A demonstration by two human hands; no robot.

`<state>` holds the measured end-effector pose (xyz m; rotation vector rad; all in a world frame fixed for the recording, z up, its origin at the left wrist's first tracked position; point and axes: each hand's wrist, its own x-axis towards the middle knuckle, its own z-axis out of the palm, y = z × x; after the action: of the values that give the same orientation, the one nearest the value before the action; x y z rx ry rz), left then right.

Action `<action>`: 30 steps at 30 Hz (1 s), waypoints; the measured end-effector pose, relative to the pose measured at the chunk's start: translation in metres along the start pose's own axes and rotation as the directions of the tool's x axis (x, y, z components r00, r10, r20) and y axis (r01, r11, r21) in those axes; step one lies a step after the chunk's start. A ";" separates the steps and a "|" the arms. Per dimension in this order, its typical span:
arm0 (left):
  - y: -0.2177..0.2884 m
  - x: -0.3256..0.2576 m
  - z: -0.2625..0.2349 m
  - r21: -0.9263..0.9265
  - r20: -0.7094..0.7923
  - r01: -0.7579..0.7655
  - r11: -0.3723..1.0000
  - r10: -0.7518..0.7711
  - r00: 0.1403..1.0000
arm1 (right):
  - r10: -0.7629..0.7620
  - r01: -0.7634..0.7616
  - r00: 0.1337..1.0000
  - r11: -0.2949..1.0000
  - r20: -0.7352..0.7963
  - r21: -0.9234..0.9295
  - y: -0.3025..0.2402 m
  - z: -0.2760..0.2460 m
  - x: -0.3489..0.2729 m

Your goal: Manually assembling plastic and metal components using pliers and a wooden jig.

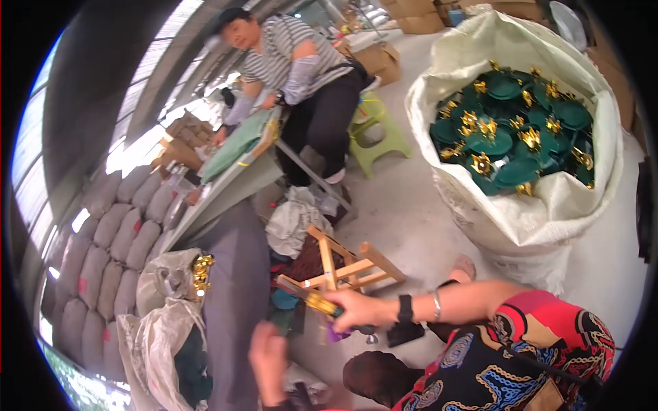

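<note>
Two people besides the wearer are being seen, one big white sack (521, 226) of green-and-gold pieces, one wooden stool (346, 267), one green stool (377, 133).

Your right hand (360, 309) reaches leftward across your body, fingers closed in a grip, wrist banded. Your left hand (269, 359) sits low, blurred, fingers loosely curled.

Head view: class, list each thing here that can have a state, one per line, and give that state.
Big sack: open, nearly full of green and gold pieces.
Small sack: open, gold pieces showing at its mouth.
Wooden stool: tipped on its side.
Green stool: upright, unoccupied.
Right hand: closed on a gold piece.
Left hand: blurred, grip unclear.
</note>
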<state>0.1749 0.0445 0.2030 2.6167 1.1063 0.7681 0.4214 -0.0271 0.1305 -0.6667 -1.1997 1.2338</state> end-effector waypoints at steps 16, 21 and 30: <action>-0.004 -0.258 0.107 -0.470 0.015 0.684 0.557 -0.770 0.638 | 0.275 -0.281 0.959 0.950 -0.059 -0.137 0.021 0.000 -0.011; -0.014 -0.374 0.078 -0.409 -0.367 0.846 0.342 -0.910 0.190 | 0.349 -0.346 0.937 0.923 -0.014 -0.167 0.036 0.020 -0.003; -0.099 -0.428 0.065 0.230 -0.537 0.936 0.267 -0.767 0.350 | 0.431 -0.429 0.902 0.881 -0.038 -0.202 0.048 0.022 -0.007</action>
<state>-0.1011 -0.1899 -0.0537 1.5448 2.8292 0.6383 0.3855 -0.0259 0.0916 -1.1304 -1.2348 1.4896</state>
